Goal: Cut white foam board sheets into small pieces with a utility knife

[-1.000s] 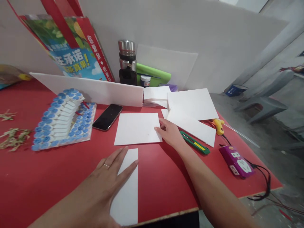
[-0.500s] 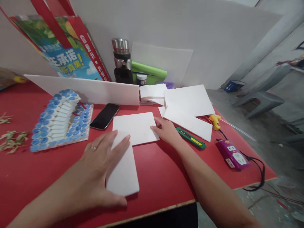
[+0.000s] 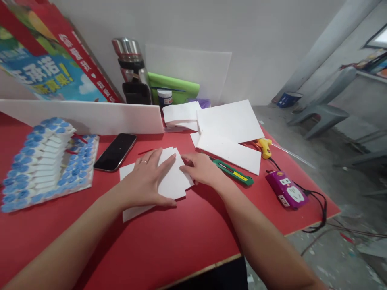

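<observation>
I see the smooth red table (image 3: 181,237) running from the middle white boards (image 3: 172,183) to its near edge. The printed bag (image 3: 45,66) at far left is cut off. These flat boards overlap, partly hidden by the left hand (image 3: 145,177), spread palm-down upon them. The right hand (image 3: 202,167) curls at their right edge; I cannot tell its grip. Just right lies the green cutter (image 3: 234,173).

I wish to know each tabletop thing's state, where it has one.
Two white rectangular boards: overlapping, under left hand
Black rectangular phone: screen dark
Silver metal bottle: upright, capped
White-capped jar: closed
Green plastic cutter: lying flat, blade unclear
Yellow plastic glue gun: lying, corded
Purple plastic socket box: cord attached
</observation>
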### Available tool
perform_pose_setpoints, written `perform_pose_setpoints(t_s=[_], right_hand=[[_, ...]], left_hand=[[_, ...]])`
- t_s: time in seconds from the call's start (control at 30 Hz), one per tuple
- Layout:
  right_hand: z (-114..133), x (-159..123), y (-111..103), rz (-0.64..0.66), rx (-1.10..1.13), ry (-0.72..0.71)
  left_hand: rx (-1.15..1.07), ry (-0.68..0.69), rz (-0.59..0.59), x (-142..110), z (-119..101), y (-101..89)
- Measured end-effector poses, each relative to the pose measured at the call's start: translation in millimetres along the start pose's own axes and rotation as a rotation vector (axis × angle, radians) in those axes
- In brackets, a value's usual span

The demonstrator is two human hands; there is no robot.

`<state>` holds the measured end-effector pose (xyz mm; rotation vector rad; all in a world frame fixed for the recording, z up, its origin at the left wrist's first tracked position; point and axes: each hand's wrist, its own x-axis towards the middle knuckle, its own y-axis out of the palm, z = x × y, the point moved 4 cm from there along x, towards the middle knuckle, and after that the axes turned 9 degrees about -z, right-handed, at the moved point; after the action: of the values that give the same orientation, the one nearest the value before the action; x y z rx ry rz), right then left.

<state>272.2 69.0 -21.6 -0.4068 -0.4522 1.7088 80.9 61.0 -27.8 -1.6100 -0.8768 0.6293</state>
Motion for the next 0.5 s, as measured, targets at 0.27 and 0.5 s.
perform_pose_setpoints(t_s=[0.27, 0.5], right_hand=[[-18, 3, 5, 0.076, 0.179, 0.103], [-19, 6, -3, 0.076, 0.144, 0.208]], left_hand=[[0.023, -0.008, -0.046, -1, -5, 15.1], [0.054, -0.015, -0.084, 0, -6, 19.7]])
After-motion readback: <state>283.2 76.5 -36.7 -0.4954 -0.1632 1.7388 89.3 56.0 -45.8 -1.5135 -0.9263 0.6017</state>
